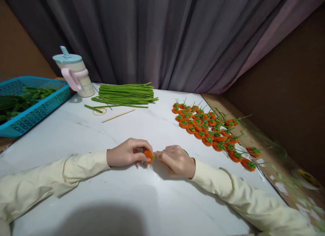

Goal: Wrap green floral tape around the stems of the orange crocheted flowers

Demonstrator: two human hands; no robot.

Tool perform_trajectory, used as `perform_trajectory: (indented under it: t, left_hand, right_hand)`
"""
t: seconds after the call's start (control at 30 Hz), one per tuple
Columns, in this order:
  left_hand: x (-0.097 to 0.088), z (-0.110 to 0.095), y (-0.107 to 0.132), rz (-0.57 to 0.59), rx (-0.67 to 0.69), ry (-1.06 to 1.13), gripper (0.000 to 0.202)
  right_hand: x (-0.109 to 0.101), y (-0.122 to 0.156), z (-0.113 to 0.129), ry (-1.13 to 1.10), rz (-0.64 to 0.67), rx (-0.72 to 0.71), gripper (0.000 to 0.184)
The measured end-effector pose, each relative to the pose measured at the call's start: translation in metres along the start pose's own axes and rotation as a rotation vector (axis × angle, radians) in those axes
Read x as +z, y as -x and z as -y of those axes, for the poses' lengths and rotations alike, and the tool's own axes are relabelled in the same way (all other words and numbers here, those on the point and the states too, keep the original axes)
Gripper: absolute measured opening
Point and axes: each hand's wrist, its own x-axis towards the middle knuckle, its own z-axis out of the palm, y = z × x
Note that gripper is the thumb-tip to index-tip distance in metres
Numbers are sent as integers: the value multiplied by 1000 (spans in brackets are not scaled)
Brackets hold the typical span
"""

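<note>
My left hand (132,153) holds a small orange craft pumpkin (148,156) between thumb and fingers, above the white tabletop. Close on its right, my right hand (175,161) is closed, thumb and index finger pinching at the thin green stem (154,155) on the pumpkin's side. The fingertips hide most of that stem. A bit of something green shows behind my right hand, too covered to name. Many similar orange pumpkins (207,141) with green tops and thin stems lie grouped to the right, beyond my right hand.
Green fuzzy stems (127,93) lie bundled at the back. In front are a wooden stick (118,115) and a rubber band (99,111). A lidded cup (76,73) and a blue basket (45,105) of green pieces stand left. A grey curtain (142,36) hangs behind.
</note>
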Motion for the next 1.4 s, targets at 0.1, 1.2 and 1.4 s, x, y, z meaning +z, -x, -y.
perform_trajectory:
  t: [0.1, 1.2, 1.4]
  left_hand:
    - [-5, -2, -1, -71, 69, -192, 23]
    - [0, 4, 7, -176, 834, -875, 27]
    - [-1, 6, 7, -185, 850, -994, 28]
  right_hand:
    - [-2, -1, 1, -274, -4, 333, 18]
    - [-9, -16, -2, -1491, 104, 895, 25]
    - [-7, -17, -2, -1527, 126, 885, 24]
